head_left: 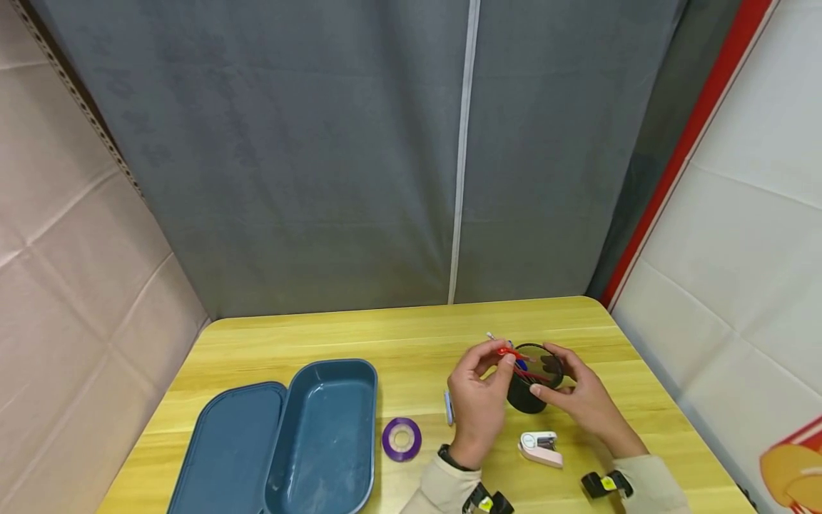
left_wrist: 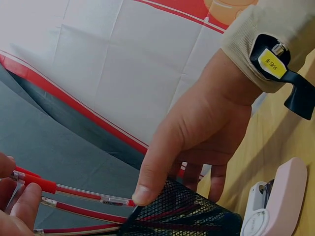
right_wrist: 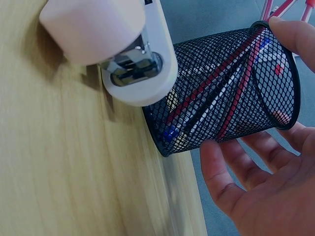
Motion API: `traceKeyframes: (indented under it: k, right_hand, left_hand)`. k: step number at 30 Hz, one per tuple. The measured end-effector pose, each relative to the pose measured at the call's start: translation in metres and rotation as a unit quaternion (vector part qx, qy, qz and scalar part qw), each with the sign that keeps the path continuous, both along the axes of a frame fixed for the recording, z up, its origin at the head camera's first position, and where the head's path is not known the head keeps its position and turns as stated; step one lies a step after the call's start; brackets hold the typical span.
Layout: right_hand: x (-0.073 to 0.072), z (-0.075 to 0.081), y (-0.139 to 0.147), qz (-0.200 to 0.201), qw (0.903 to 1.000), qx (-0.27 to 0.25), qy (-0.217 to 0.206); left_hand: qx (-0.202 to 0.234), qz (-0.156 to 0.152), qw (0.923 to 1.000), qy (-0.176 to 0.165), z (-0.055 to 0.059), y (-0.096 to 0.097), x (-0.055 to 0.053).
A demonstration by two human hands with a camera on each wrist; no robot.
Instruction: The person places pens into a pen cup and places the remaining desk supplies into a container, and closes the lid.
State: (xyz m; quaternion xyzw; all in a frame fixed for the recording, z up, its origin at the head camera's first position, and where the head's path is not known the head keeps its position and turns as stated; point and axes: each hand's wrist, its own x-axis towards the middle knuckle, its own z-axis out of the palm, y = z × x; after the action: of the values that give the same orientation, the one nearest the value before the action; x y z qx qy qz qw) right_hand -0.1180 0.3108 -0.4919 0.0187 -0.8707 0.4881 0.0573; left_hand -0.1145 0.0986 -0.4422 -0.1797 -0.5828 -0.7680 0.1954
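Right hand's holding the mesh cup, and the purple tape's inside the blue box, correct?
Not quite: the purple tape lies on the table beside the blue box, as the head view shows. The right hand does hold the mesh cup.

The partly cropped left hand (left_wrist: 18, 210) apparently pinches a red pen (left_wrist: 74, 191) while the right hand (left_wrist: 199, 130) holds a mesh cup (left_wrist: 184, 212).

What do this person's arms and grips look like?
The left grip and right grip are ungloved. The left sleeve and right sleeve are pale beige, the right one with a ribbed cuff. A black left wrist mount and black right wrist mount each show a yellow label; the right label bears dark writing.
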Motion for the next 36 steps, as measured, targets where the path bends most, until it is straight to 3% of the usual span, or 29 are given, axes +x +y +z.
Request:
traceKeyframes:
  k: [16,36]
  right_hand:
    - [-0.0011,0.0004,-0.0009,0.000,1.0000,0.006,0.001]
    - [0.0003,0.0024,-0.0006,0.002,1.0000,0.000,-0.004]
  left_hand:
    - [-0.033,0.004,0.9995,0.000,-0.0063,0.0046,-0.0020]
    - [-0.030,0.005,0.9995,0.001,-0.0057,0.0009,-0.0034]
